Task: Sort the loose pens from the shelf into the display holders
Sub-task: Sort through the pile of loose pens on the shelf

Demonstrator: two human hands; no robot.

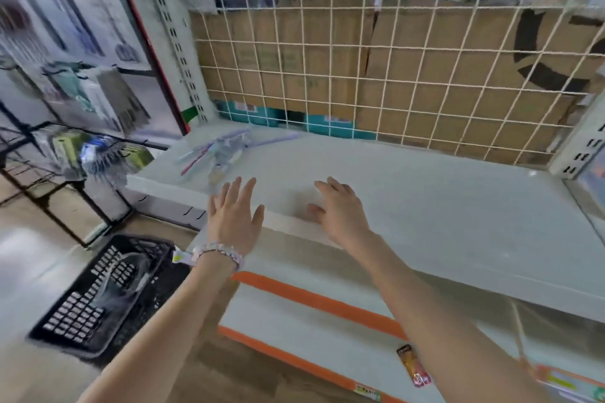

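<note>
While both hands hover over the front lip of the white shelf, neither holds anything: the left hand has its fingers spread and straight, and the right hand lies palm down with fingers loosely extended, touching or just above the shelf edge; which of the two, motion blur hides. Loose pens lie in a small blurred heap ahead of the left hand's fingertips and a little to its outer side, near the back corner by the wire grid. No display holders are visible from here. Judgement: the step in hand is the reach and gather. Best done with the left hand leading, since the heap is well apart from the right. Sweep the pens together first, align them, then close round the bundle rather than pinching singles. A black basket sits on the floor below the left forearm; stray pens rolling off the shelf edge could land there.
</note>
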